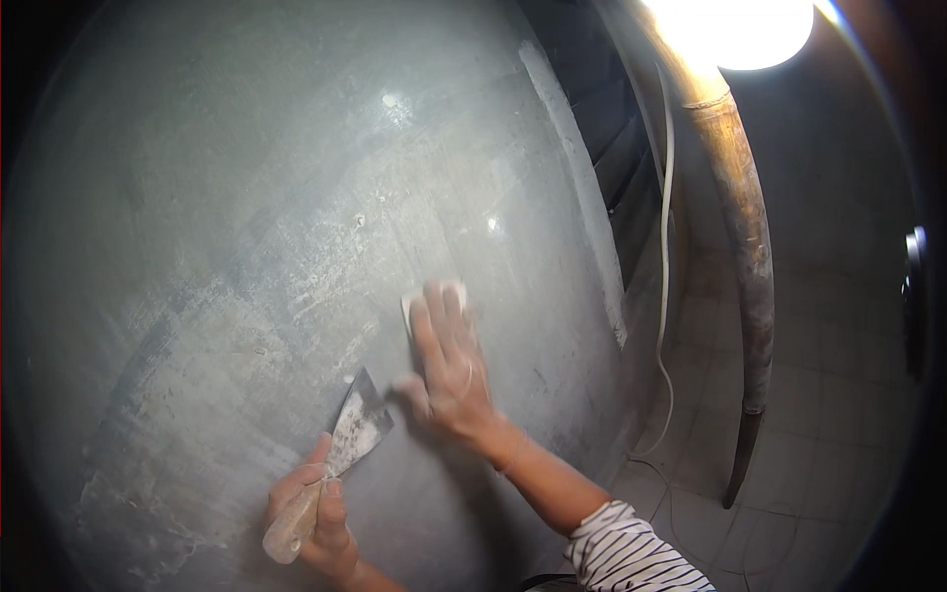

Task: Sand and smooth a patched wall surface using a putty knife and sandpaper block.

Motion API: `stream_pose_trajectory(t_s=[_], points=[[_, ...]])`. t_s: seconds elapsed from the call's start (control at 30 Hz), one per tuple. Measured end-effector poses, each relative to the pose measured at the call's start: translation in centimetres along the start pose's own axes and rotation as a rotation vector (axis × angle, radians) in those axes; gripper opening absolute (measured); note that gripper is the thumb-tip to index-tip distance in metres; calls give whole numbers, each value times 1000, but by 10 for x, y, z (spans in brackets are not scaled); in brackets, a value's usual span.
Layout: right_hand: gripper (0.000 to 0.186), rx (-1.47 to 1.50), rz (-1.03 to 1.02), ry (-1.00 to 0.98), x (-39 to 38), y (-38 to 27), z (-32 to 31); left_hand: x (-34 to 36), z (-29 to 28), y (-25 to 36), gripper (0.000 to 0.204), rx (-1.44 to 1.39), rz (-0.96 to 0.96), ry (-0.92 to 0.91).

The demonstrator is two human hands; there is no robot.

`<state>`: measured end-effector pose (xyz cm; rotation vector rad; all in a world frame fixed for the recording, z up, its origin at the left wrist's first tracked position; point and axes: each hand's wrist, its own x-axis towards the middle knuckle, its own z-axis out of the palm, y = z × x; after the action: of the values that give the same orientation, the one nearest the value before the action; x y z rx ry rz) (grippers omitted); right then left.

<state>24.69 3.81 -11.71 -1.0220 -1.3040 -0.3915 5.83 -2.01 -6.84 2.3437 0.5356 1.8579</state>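
Observation:
My left hand (318, 513) is wrapped round the handle of a putty knife (358, 426), low at the left. Its broad metal blade points up and is smeared with whitish filler. Up and to the right, my right hand (451, 365) lies with fingers extended over a flat white sheet (408, 308) that looks like sandpaper, pressing it to the grey wall (286, 187). Most of the sheet is hidden under the fingers, and the hand is slightly blurred. Pale scuffed patches and small pits mark the wall around both hands.
To the right, a bamboo pole (745, 227) slants down beside a bright lamp (764, 30). A white cable (667, 217) hangs between pole and wall, reaching the tiled floor (799, 464). A dark slatted opening (597, 89) borders the wall's right edge.

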Motion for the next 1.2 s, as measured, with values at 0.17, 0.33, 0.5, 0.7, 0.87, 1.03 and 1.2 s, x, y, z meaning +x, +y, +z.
stream_pose_trajectory(t_s=[0.17,0.33,0.5,0.7,0.87,1.03,1.2], points=[[77,0,43,-22,-20,-10,2,8,8,2,18,22,-37,30],[72,-60,-83,3,56,2,-15,6,24,-4,24,-52,-34,171],[73,31,-5,-75,-46,-18,4,1,8,-17,23,-15,18,181],[72,-3,-96,-15,21,-5,-7,2,18,-15,24,-12,-41,215],[70,-98,-69,-110,-23,21,-9,7,28,-17,23,-27,-29,206],[77,-40,86,91,26,18,-4,12,24,-15,25,-33,-48,162],[74,-45,167,26,-15,16,-3,17,27,-8,24,-42,-57,142]])
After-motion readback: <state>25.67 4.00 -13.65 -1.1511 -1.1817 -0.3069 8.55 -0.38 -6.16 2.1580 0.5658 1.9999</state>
